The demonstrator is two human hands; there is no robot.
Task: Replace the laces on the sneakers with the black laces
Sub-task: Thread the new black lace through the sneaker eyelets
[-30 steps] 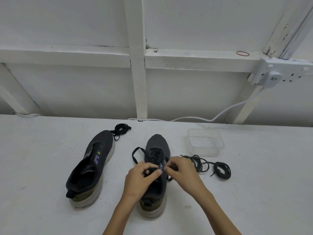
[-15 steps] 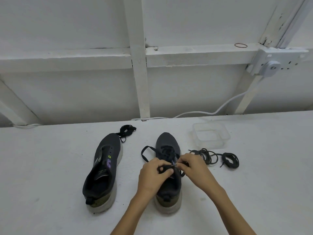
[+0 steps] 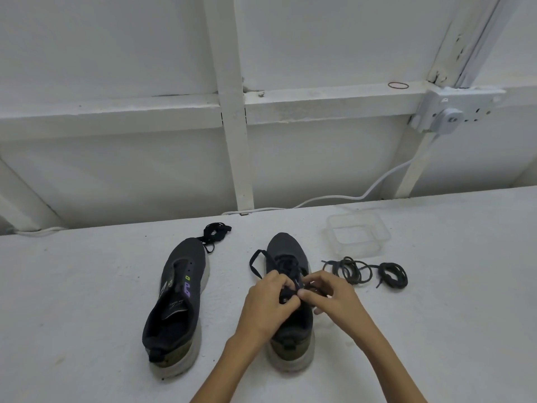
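Note:
Two dark sneakers stand on the white table, toes away from me. The left sneaker (image 3: 178, 303) has no lace in its eyelets. The right sneaker (image 3: 286, 251) carries a black lace (image 3: 257, 264) through its front eyelets, one end looping out to the left. My left hand (image 3: 268, 306) pinches the shoe's tongue area and lace at the upper eyelets. My right hand (image 3: 329, 298) pinches the lace tip just beside it, thumb against the left fingers. A bundled black lace (image 3: 216, 231) lies beyond the left sneaker's toe.
A loose dark lace (image 3: 348, 269) and a coiled one (image 3: 392, 274) lie to the right of the right sneaker. A clear plastic container (image 3: 357, 234) stands behind them. A white cable (image 3: 377, 184) runs along the wall to a socket (image 3: 447, 114).
Both hands stay pinched together at the right sneaker's upper eyelets, working the lace. The view has shifted, so the shoes sit further right in the frame.

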